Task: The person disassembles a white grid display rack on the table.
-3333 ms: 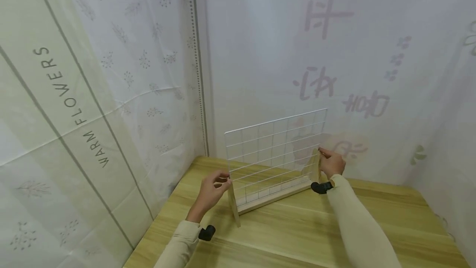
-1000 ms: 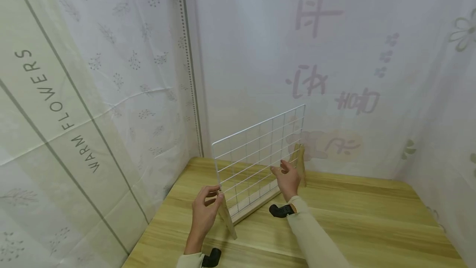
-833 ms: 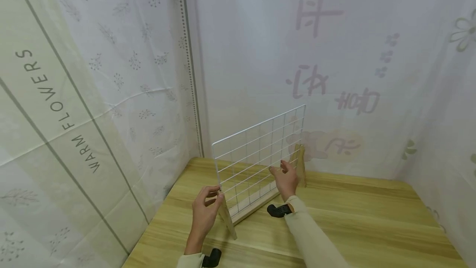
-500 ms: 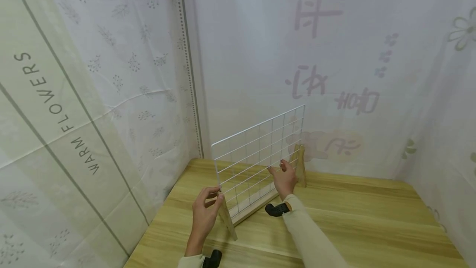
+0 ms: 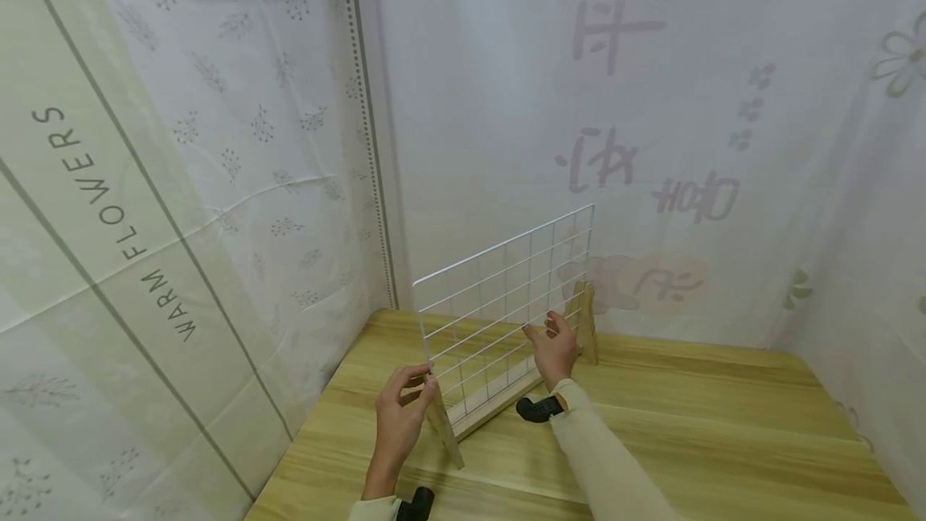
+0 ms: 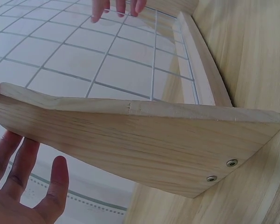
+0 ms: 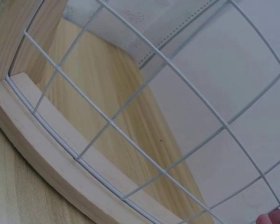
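A white wire grid stands upright in a wooden base bar between two wooden side panels. My left hand holds the upper end of the near left side panel; in the left wrist view that panel shows two screws, with my left fingers at its far end. My right hand pinches a wire low on the grid's right half, near the right side panel. In the right wrist view only fingertips show, at the grid's wires.
The rack stands on a wood-grain table. A patterned curtain hangs on the left and a pale printed curtain behind. Black devices are strapped at both wrists.
Since the earliest frame my right hand has left the right side panel and moved left onto the grid. The rack now stands at a steeper angle. Little differs over the last second.
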The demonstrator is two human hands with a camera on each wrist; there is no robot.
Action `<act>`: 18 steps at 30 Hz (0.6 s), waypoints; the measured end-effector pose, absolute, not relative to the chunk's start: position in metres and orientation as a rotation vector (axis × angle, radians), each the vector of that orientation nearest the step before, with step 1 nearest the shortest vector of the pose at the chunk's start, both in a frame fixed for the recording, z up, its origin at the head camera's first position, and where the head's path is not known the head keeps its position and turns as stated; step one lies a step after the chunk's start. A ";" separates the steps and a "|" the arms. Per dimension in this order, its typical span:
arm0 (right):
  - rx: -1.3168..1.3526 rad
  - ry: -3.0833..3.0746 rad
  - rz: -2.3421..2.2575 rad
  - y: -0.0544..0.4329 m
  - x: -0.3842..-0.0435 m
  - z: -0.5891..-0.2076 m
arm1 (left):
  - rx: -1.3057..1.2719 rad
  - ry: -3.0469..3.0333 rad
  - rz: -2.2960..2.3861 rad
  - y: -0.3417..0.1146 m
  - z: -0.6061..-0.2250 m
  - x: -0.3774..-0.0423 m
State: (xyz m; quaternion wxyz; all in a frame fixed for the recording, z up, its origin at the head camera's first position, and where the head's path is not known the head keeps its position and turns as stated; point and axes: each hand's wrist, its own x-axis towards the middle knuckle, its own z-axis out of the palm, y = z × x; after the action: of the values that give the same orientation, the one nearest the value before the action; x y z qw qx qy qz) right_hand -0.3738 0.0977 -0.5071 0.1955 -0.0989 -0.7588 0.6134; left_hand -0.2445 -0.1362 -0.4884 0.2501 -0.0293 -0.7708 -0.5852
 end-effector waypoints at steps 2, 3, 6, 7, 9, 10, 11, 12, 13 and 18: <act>-0.286 -2.116 1.728 0.097 -0.374 -0.507 | -0.101 -2.092 -1.584 -0.135 -0.484 -0.241; -0.286 -2.112 1.725 0.097 -0.375 -0.507 | -0.109 -2.089 -1.583 -0.134 -0.482 -0.240; -0.294 -2.092 1.730 0.096 -0.375 -0.507 | -0.121 -2.083 -1.581 -0.134 -0.480 -0.238; -0.294 -2.086 1.732 0.096 -0.375 -0.507 | -0.122 -2.083 -1.580 -0.134 -0.480 -0.238; -0.289 -2.078 1.732 0.096 -0.375 -0.508 | -0.115 -2.077 -1.605 -0.134 -0.480 -0.238; -0.291 -2.071 1.744 0.096 -0.375 -0.508 | -0.113 -2.080 -1.611 -0.135 -0.480 -0.238; -0.291 -2.069 1.747 0.096 -0.375 -0.508 | -0.113 -2.082 -1.614 -0.135 -0.480 -0.239; -0.291 -2.065 1.752 0.096 -0.375 -0.507 | -0.114 -2.087 -1.613 -0.135 -0.480 -0.239; -0.291 -2.063 1.755 0.097 -0.376 -0.507 | -0.114 -2.091 -1.614 -0.135 -0.480 -0.239; -0.300 -2.057 1.776 0.095 -0.378 -0.502 | -0.109 -2.106 -1.618 -0.136 -0.479 -0.239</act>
State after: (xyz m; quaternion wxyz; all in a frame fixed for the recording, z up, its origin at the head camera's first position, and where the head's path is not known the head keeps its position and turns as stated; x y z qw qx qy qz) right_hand -0.3776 0.0954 -0.5020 0.2021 -0.1076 -0.7368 0.6362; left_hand -0.2386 -0.1364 -0.4786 0.2394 -0.0397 -0.7694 -0.5909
